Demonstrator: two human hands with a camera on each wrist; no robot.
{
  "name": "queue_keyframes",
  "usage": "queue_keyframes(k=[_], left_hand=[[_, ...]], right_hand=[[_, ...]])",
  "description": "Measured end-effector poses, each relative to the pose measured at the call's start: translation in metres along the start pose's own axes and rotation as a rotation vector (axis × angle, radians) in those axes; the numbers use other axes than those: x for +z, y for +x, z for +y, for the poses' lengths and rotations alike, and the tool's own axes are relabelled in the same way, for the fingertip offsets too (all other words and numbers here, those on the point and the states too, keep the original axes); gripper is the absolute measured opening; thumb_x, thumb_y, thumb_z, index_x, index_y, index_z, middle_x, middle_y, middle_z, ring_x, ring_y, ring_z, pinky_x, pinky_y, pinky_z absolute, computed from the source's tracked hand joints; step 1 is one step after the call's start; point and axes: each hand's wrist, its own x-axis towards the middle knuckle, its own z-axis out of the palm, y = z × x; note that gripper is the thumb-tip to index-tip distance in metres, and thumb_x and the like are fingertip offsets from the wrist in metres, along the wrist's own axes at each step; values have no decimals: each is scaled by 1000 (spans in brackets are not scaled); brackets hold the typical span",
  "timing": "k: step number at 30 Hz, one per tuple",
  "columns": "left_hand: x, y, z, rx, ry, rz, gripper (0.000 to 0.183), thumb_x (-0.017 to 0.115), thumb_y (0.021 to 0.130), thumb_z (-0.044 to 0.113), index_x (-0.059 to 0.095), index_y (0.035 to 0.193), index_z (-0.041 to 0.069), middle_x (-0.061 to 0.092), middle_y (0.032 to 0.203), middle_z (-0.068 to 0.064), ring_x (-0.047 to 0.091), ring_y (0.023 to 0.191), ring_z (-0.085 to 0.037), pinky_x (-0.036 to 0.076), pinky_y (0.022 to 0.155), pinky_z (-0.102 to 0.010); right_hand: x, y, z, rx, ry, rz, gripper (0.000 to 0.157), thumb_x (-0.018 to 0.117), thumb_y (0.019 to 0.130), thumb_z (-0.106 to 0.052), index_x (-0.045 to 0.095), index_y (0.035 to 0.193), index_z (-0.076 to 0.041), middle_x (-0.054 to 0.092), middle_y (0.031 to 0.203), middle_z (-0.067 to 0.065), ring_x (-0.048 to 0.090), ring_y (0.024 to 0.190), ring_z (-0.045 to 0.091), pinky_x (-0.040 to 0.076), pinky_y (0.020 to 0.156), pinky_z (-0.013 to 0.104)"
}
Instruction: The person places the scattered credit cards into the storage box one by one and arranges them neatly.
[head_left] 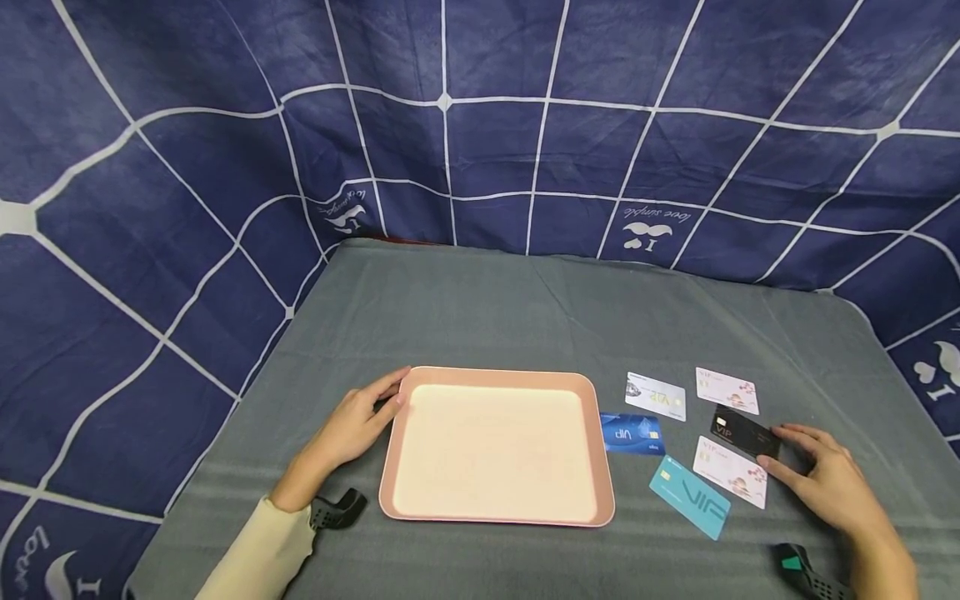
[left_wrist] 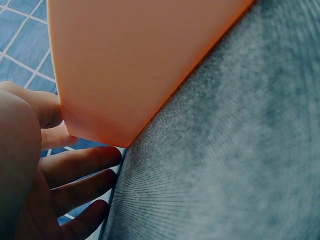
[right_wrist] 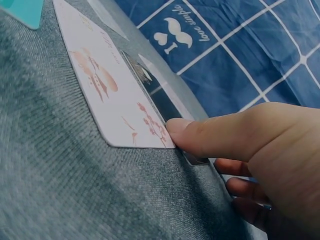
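My left hand (head_left: pixel 360 427) touches the upper left corner of a shallow pink tray (head_left: pixel 495 377) with a cream inside. In the left wrist view its thumb and fingertips meet the tray's outer wall (left_wrist: pixel 125 65), the other fingers loosely extended. My right hand (head_left: pixel 832 479) pinches the right end of a black VIP card (head_left: pixel 738 429) between thumb and fingers. The card lies low over the cloth, between two white flowered VIP cards, the nearer card (head_left: pixel 731 472) and the farther card (head_left: pixel 726 389). In the right wrist view the thumb (right_wrist: pixel 187 132) also overlaps the nearer flowered card's corner.
Left of the flowered cards lie a teal VIP card (head_left: pixel 690 497), a silver-white VIP card (head_left: pixel 655 396) and a blue VIP card (head_left: pixel 633 434) close against the tray's right side. A grey cloth (head_left: pixel 487 308) covers the table. Dark blue checked curtains (head_left: pixel 495 142) hang behind and at the sides.
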Motion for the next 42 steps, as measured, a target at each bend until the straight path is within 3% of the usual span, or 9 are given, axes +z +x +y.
queue_keyframes(k=[11,15,18,21,28,31,35,38,42], left_hand=[[0,0,-2,10,13,1,43,59,100,11,52,141,-1,70,115,-16,65,110,-30,48,94,-50],[0,1,-3,27,13,5,43,59,100,11,52,141,-1,70,115,-16,65,110,-30,48,94,-50],[0,2,-3,37,10,5,43,58,100,11,52,141,-2,70,115,-16,65,110,-30,48,94,-50],[0,2,-2,36,9,2,43,58,100,10,52,140,-2,70,115,-17,65,110,-30,48,94,-50],[0,0,-1,16,11,-2,43,59,100,10,52,140,-2,69,115,-18,65,111,-31,48,94,-50],[0,1,-1,25,12,3,43,59,100,10,52,140,-2,70,115,-17,65,110,-31,48,94,-50],[0,1,-1,29,15,3,43,59,100,10,52,140,-3,70,114,-17,65,110,-31,48,93,-50],[0,0,0,20,17,-1,43,59,100,11,52,140,-2,70,115,-17,65,110,-31,48,94,-50],[0,0,0,14,13,-5,43,58,100,11,51,141,-2,69,116,-17,65,111,-31,48,94,-50]], right_hand=[[-1,0,-3,39,27,28,49,86,74,-16,61,109,8,52,113,35,46,99,49,29,80,56],[-3,1,-5,54,11,55,51,89,69,-17,63,107,4,61,102,29,55,86,14,34,72,33],[-4,2,-6,53,10,79,51,91,65,-16,65,105,2,66,92,22,42,76,-16,34,63,23],[-4,2,-7,53,8,90,51,92,64,-17,66,103,1,66,87,17,38,75,-23,34,61,21],[-6,1,-7,51,-13,91,51,93,62,-21,70,104,-2,67,84,-5,42,74,-20,35,61,23],[-7,1,-7,64,-26,80,53,94,62,-24,71,105,-1,69,89,-4,43,75,-19,35,61,24],[-8,0,-9,77,-48,58,60,95,61,-27,71,108,2,70,103,23,64,85,16,33,65,25],[-8,-1,-10,77,-58,46,65,95,60,-27,70,110,5,65,110,32,60,95,50,33,68,28],[-8,-1,-10,71,-56,41,65,94,61,-27,69,111,7,63,111,34,59,97,54,39,74,42]])
